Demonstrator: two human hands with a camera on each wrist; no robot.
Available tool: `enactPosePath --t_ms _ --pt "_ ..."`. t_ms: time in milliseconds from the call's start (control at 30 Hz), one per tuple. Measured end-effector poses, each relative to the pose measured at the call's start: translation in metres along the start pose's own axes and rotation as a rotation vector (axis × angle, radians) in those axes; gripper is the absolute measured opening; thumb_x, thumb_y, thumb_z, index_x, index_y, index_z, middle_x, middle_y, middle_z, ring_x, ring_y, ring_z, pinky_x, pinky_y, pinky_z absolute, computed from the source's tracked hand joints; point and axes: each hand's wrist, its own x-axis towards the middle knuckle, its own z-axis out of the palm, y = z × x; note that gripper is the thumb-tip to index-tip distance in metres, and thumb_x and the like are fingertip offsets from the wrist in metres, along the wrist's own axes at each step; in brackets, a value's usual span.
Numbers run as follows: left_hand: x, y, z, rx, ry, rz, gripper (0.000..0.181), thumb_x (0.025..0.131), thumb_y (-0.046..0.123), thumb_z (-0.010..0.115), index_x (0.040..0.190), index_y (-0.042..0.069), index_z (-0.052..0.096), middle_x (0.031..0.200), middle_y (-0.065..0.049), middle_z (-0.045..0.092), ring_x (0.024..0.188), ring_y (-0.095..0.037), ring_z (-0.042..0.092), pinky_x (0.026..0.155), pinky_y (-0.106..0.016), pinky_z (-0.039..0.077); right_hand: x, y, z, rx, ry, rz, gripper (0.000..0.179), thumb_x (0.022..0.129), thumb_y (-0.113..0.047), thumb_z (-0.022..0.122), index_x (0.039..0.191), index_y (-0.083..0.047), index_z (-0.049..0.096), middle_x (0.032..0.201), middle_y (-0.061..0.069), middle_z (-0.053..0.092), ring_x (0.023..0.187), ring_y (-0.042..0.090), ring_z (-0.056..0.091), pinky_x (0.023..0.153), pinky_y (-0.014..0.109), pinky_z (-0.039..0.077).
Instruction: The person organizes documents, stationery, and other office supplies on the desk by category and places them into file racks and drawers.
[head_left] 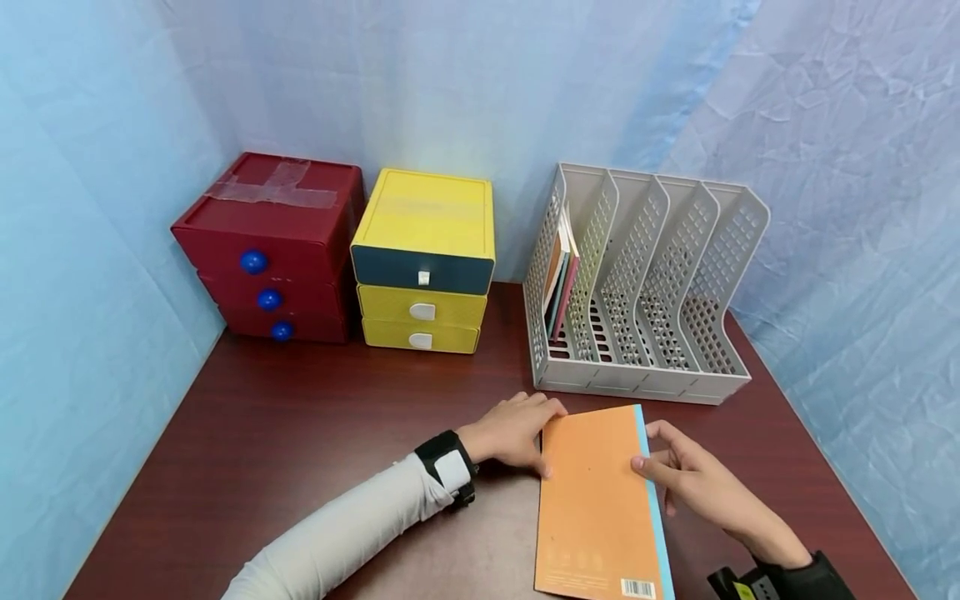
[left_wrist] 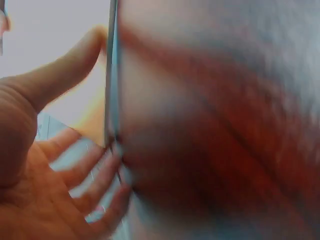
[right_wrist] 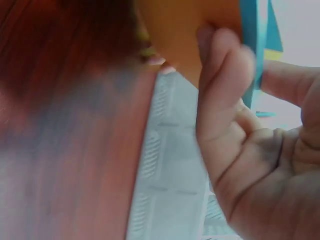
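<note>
An orange book (head_left: pixel 592 500) with a light blue spine and a white barcode near its lower corner is held tilted over the front of the table. My right hand (head_left: pixel 693 479) pinches the spine side, thumb on the orange cover and fingers behind. The right wrist view shows its curled fingers (right_wrist: pixel 225 65) at the blue spine. My left hand (head_left: pixel 513 429) grips the far left corner, its thumb at the left edge and index finger at the top edge. In the left wrist view, its thumb (left_wrist: pixel 75 67) overlaps the brightly lit cover.
A grey slotted file rack (head_left: pixel 637 383) stands just beyond the book, with several thin books (head_left: pixel 561 275) upright in its leftmost slot. Farther left are a yellow drawer box (head_left: pixel 423 217) and a dark red drawer box (head_left: pixel 262 242) with blue knobs. Light blue cloth (head_left: pixel 450 83) surrounds the table.
</note>
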Motion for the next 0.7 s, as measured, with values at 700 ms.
enactPosePath --t_ms 700 --pt "0.014 0.007 -0.045 -1.351 0.223 0.150 0.028 0.088 0.001 0.065 0.115 0.003 0.060 0.104 -0.005 0.064 0.089 -0.015 0.063 0.076 -0.030 0.053 -0.048 -0.081 0.009 -0.252 0.176 -0.282 0.027 0.099 -0.014 0.053 0.125 -0.017 0.053 0.095 0.001 0.068 0.076 0.016 0.069 0.058 0.035 0.057"
